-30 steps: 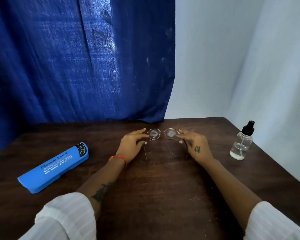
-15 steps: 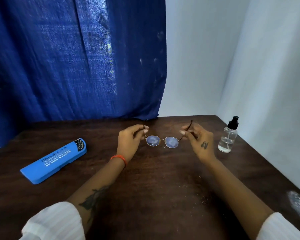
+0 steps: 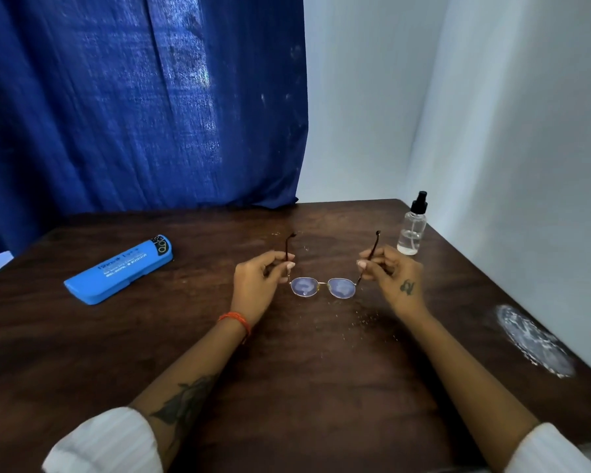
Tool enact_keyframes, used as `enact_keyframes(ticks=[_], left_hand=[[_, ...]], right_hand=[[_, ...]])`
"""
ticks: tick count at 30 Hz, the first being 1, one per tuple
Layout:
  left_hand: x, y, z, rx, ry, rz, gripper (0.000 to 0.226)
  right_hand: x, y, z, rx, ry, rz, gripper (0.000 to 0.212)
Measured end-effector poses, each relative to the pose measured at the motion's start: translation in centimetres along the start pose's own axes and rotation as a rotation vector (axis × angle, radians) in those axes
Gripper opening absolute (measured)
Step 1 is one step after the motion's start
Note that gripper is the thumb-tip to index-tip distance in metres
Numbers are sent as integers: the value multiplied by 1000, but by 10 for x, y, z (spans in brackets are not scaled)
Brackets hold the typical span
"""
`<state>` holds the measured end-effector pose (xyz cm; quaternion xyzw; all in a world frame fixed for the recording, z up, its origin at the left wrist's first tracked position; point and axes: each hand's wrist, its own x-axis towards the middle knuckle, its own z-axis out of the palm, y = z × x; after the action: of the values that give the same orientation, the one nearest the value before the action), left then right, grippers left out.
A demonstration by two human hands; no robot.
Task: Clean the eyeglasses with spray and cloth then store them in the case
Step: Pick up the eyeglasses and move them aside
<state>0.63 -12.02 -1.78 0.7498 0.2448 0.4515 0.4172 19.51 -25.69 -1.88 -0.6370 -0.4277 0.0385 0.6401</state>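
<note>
— Holding anything?

— Yes. My left hand [image 3: 258,279] pinches one temple of the eyeglasses [image 3: 323,287] and my right hand [image 3: 391,273] pinches the other, arms spread open, tips pointing to twelve o'clock, lenses hanging toward me above the surface [image 3: 304,387].

— And the rest?

— The spray bottle [image 3: 411,227] stands upright at two o'clock from the glasses, just beyond my right hand. The blue case [image 3: 120,269] lies closed at nine o'clock, well apart. A whitish cloth [image 3: 533,341] lies at four o'clock, near the edge.
</note>
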Motion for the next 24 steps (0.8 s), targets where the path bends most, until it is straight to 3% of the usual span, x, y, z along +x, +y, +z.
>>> enact_keyframes(ticks=[8, 11, 14, 17, 20, 24], left_hand=[[-9, 1, 4, 32, 1, -81, 17], [-13, 5, 1, 23, -3, -108, 24], [-20, 10, -9, 87, 8, -73, 28], [-31, 13, -32, 212, 10, 2, 30], [-42, 8, -67, 487, 25, 153, 29], [-47, -8, -127, 702, 172, 181, 32]], right_hand=[[-10, -1, 0, -58, 27, 40, 12], [-19, -7, -1, -139, 49, 30, 21], [-39, -19, -4, -166, 176, -1, 32], [-65, -39, -1, -190, 247, -172, 24], [-84, -62, 17, -225, 170, -373, 19], [-89, -91, 58, -211, 21, -486, 19]])
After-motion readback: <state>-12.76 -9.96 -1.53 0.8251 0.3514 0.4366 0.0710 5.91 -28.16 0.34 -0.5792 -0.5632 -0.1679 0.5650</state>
